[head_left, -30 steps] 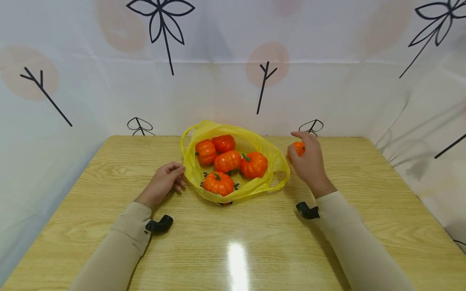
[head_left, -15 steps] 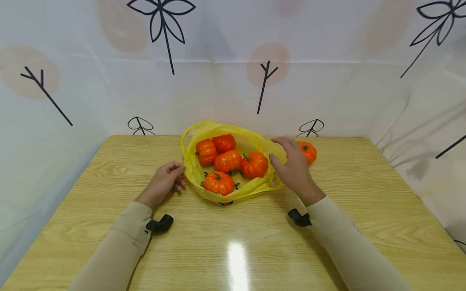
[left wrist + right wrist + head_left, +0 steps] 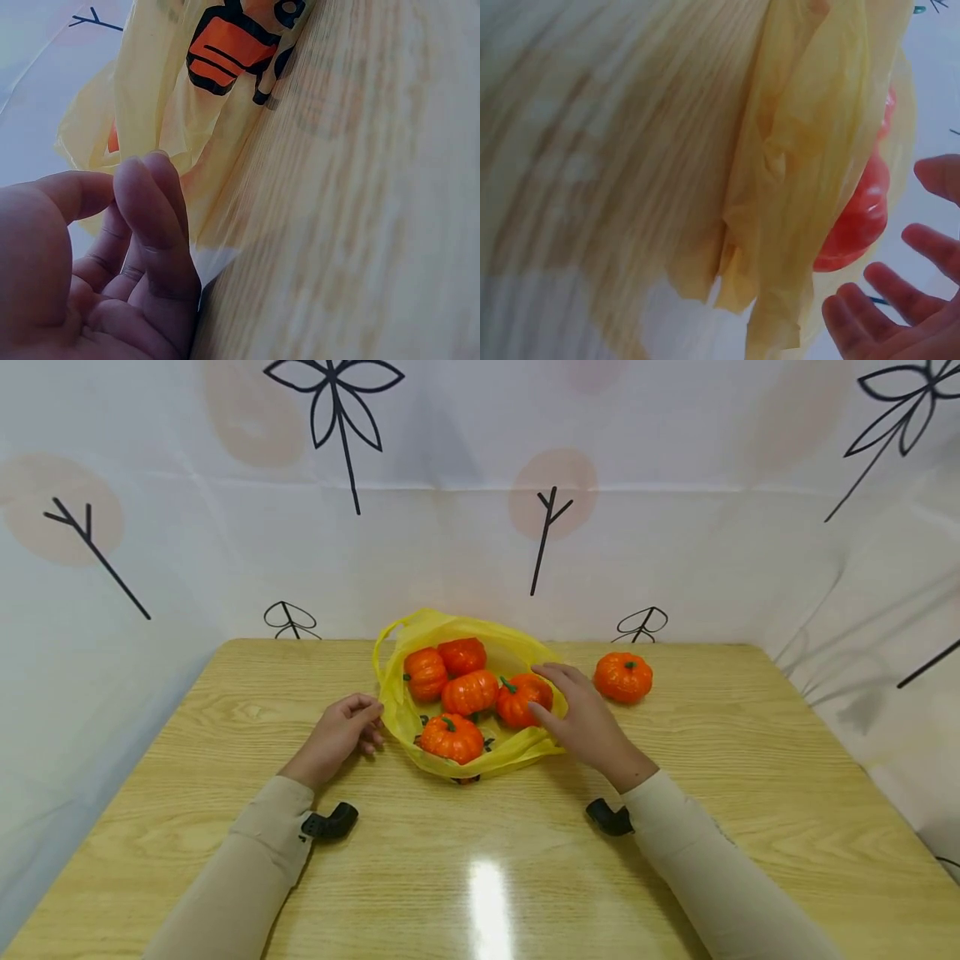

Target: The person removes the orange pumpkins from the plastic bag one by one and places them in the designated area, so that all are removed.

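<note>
A yellow plastic bag (image 3: 403,714) lies with its mouth spread, several small orange pumpkins (image 3: 470,693) inside. The left hand (image 3: 335,739) pinches the bag's left edge between thumb and fingers, as the left wrist view shows at the fingertips (image 3: 139,184). Over the bag's right side, the right hand (image 3: 588,727) has its fingers spread around the rightmost pumpkin in the bag (image 3: 517,708), thumb and fingertips overlapping it. From the right wrist, that hand (image 3: 911,315) appears beside the bag's wall (image 3: 795,172), apart from the red-orange pumpkin (image 3: 861,217).
One more orange pumpkin (image 3: 623,677) sits on the wooden table (image 3: 420,877) to the right of the bag. A patterned white cloth (image 3: 450,552) hangs right behind the table's back edge. Each wrist carries a black camera mount (image 3: 330,822).
The right hand has moved left from beside the lone pumpkin to over the bag's right side, uncovering that pumpkin. The left hand has stayed at the bag's edge.
</note>
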A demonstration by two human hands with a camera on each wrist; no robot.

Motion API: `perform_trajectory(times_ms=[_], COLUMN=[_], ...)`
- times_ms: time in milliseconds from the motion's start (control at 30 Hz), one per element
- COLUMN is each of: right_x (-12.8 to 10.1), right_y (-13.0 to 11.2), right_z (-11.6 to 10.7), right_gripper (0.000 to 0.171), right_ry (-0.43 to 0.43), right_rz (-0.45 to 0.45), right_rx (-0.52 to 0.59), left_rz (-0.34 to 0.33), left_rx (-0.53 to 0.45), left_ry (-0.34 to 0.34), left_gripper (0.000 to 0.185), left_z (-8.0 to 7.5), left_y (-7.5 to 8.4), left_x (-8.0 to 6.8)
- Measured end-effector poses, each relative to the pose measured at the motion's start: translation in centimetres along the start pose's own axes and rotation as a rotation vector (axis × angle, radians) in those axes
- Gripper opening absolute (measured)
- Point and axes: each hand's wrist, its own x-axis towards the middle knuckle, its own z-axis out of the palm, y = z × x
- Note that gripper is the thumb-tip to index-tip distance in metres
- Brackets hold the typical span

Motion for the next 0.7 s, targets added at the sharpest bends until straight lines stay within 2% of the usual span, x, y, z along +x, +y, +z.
perform_trajectory(times_ms=[367,700], right_x=[0.16,0.08], right_y=[0.85,1.00], right_z=[0.48,0.55], right_gripper=[0.068,0.069], right_ry=[-0.136,-0.182], right_rz=[0.011,0.028], right_rx=[-0.048,-0.045], left_rz=[0.012,0.011], left_rx=[0.001,0.003], left_ry=[-0.010,-0.005], left_gripper=[0.033,0.032], left_z=[-0.06,0.02], left_y=[0.00,0.10], left_x=[-0.08,-0.12])
